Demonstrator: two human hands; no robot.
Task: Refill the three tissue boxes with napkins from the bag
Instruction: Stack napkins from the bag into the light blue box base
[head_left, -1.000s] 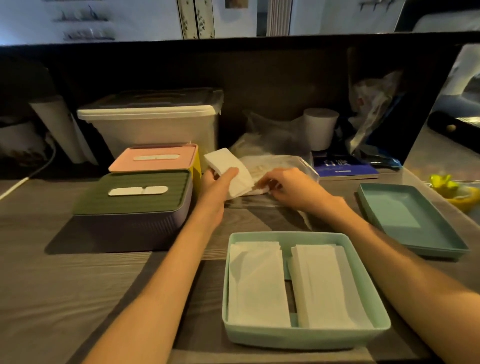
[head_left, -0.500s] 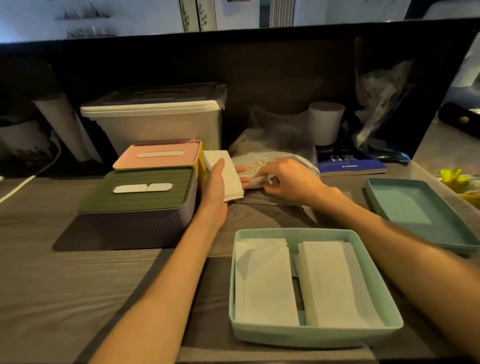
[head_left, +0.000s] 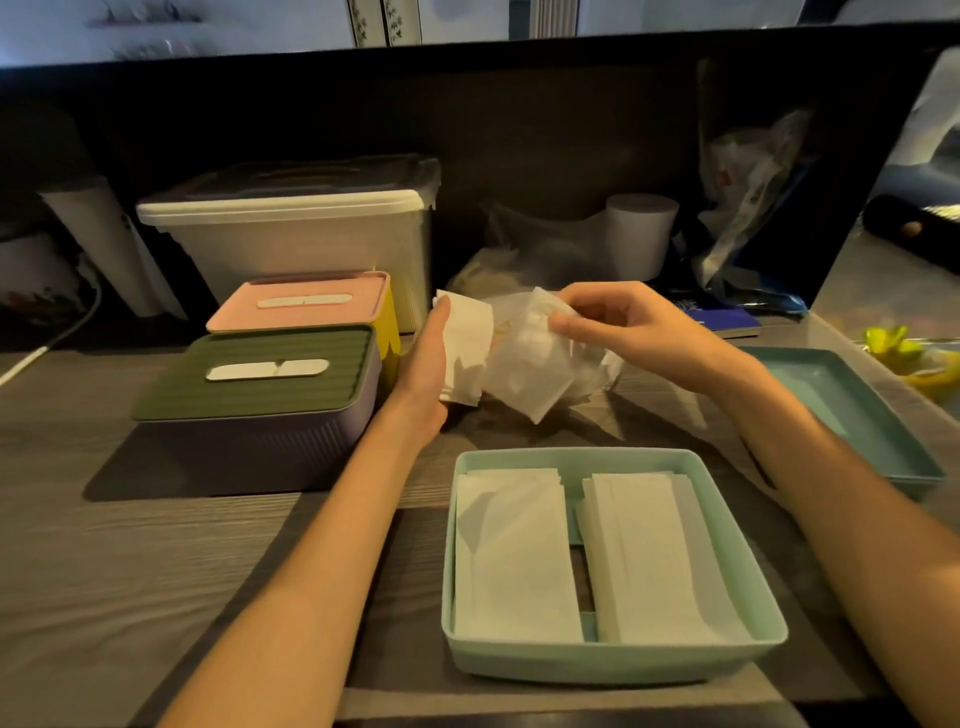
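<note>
An open mint-green tissue box (head_left: 613, 660) sits in front of me with two stacks of white napkins (head_left: 519, 551) lying side by side in it. Its mint lid (head_left: 841, 415) lies to the right. At the left stand two closed boxes, one with a green lid (head_left: 260, 374), one with a pink lid (head_left: 306, 306) behind it. My left hand (head_left: 426, 374) holds a small stack of napkins (head_left: 465, 343) upright. My right hand (head_left: 623, 322) pinches the clear plastic napkin bag (head_left: 535, 364), lifted off the table between both hands.
A large white lidded storage bin (head_left: 291, 234) stands behind the closed boxes. A white roll (head_left: 641, 234), crumpled plastic bags (head_left: 748, 197) and a blue book (head_left: 727, 322) sit at the back right. A yellow object (head_left: 904, 348) is at the far right. The dark wall runs behind.
My right hand has lifted the napkin bag up off the table and tilted it. My left hand has turned its napkin stack more upright, next to the bag.
</note>
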